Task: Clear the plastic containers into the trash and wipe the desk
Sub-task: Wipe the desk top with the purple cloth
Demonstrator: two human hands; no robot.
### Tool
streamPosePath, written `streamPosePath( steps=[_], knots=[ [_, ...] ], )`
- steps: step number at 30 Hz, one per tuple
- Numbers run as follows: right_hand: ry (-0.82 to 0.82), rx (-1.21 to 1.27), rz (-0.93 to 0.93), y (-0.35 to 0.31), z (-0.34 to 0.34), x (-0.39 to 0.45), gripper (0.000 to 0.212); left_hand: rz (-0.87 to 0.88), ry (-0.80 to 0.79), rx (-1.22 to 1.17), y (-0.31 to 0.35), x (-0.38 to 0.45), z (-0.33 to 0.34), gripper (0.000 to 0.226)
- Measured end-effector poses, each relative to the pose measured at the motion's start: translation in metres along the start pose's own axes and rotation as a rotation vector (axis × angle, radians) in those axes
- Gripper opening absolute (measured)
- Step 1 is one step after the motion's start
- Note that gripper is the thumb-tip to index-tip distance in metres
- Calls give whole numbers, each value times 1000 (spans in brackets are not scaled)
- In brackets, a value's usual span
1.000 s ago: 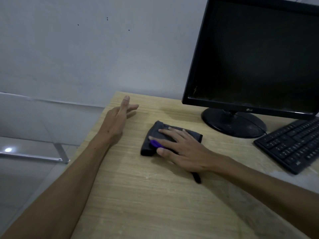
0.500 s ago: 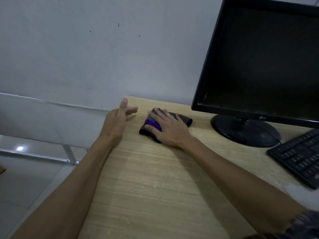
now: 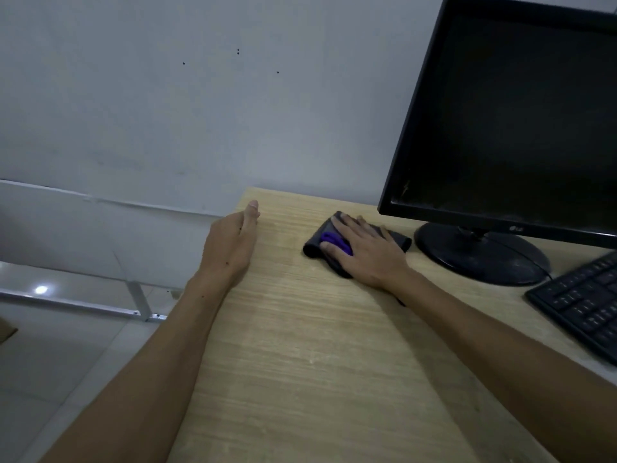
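Cloth (image 3: 315, 243) flat under right hand (image 3: 365, 252) fingers (image 3: 344, 223).

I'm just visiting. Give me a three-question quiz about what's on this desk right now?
1. True or false: the right hand lies flat on the dark cloth.
2. Which is nearest the cloth? A) keyboard B) monitor stand C) left hand
3. Fill in: the left hand rests at the desk's ____ edge.

Key: 1 true; 2 B; 3 left.
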State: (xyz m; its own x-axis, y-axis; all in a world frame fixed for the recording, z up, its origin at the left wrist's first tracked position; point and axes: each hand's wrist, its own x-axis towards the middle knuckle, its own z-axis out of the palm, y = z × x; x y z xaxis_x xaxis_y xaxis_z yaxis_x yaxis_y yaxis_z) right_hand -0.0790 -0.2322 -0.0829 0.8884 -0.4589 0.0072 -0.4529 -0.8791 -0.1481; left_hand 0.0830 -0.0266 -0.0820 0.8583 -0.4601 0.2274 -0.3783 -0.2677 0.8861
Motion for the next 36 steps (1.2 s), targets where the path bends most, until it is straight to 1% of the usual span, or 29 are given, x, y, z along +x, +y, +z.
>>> streamPosePath(
  steps=[3, 7, 9, 12, 14, 16, 17, 19, 20, 22, 25, 27, 30, 32, 36],
  knots=[
    [-48, 28, 23, -24, 0, 34, 87, -16, 17, 31, 7, 1, 2, 63],
    [-60, 15, -37, -72, 5, 62, 86, -36, 41, 55, 1, 7, -1, 65],
    [-74, -2, -127, -96, 9, 62, 82, -51, 49, 47, -5, 11, -6, 66],
    [-47, 14, -302, -112, 13, 33, 77, -3, 29, 172, -5, 14, -11, 61],
    [-61, 23, -412, -104, 12, 0, 77, 29, -2, 227, -6, 13, -12, 58],
    [-93, 5, -482, -81, 8, -30, 78, 54, -35, 281, -7, 9, -11, 56],
    [-104, 3, -489, -67, 5, -38, 78, 77, -67, 339, -8, 8, -11, 52],
    [-108, 16, -431, -40, -2, -42, 77, 153, -193, 469, -14, 9, -14, 43],
    [-100, 22, -379, -30, -4, -37, 76, 184, -263, 519, -17, 9, -18, 43],
    [-56, 17, -250, -19, -3, -18, 79, 190, -377, 563, -25, 10, -32, 50],
    [-39, 13, -100, -25, 0, 23, 84, 134, -453, 583, -37, 3, -52, 53],
    [-77, 5, -62, -39, 1, 49, 85, 110, -465, 576, -38, -5, -57, 55],
    [-103, -6, -63, -67, 2, 77, 85, 103, -407, 549, -39, -13, -56, 55],
    [-99, -18, -103, -88, 4, 81, 85, 105, -371, 530, -39, -13, -56, 54],
    [-79, -4, -320, -108, 12, 36, 81, 135, -352, 480, -42, -10, -56, 49]
  ],
)
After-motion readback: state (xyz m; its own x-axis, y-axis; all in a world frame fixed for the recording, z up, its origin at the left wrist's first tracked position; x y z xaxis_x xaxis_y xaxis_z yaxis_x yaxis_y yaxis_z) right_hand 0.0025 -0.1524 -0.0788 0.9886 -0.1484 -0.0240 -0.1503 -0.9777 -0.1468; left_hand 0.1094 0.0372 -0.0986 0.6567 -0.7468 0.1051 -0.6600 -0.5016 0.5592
